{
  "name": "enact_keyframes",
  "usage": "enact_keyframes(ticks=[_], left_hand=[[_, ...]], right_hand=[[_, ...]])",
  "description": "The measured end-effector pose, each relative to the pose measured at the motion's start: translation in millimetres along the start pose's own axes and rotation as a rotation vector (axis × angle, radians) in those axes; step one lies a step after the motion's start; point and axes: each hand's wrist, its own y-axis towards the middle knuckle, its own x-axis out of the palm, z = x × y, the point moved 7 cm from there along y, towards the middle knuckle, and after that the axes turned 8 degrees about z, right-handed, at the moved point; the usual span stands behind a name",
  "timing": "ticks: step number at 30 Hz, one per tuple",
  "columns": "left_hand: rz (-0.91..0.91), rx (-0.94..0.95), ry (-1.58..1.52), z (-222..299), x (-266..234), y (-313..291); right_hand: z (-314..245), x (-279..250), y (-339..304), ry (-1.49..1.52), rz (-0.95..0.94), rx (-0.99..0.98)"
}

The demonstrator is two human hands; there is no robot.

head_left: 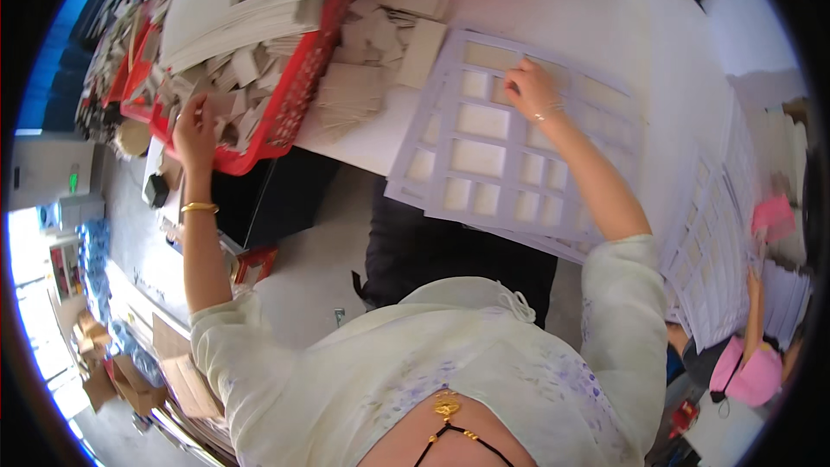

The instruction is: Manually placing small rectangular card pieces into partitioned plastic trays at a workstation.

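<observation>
In the head view, your left hand (pixel 194 125) is hanging over the near corner of the red basket (pixel 290 99), fingers curling partway by loose card pieces (pixel 245 67); whether it is gripping one, I cannot tell. Your right hand (pixel 531 91) is bending its fingers, half closed, over the lavender lattice sheet (pixel 512 169), which is lying on the white surface (pixel 640 35); its hold is also unclear. You are probably working best by pinching card edges and pressing lightly on thin bars. Nothing is displaying readable writing.
</observation>
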Motion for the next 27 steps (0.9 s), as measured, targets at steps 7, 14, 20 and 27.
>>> enact_keyframes(ticks=[7,14,20,27], left_hand=[[0.224,-0.033,-0.379,24.6,-10.0,-7.2],[0.382,-0.161,-0.685,9.1,-24.8,-6.9],[0.318,-0.175,-0.707,6.2,-19.2,-6.6],[0.289,-0.174,-0.681,10.2,-19.0,-6.3]], right_hand=[[-121.8,-40.1,70.0,0.192,0.187,-0.313],[-327.9,-6.9,148.8,0.564,0.037,-0.515],[-400.6,76.2,166.4,0.136,-0.536,-0.496],[-397.1,97.7,166.7,-0.049,-0.637,-0.546]])
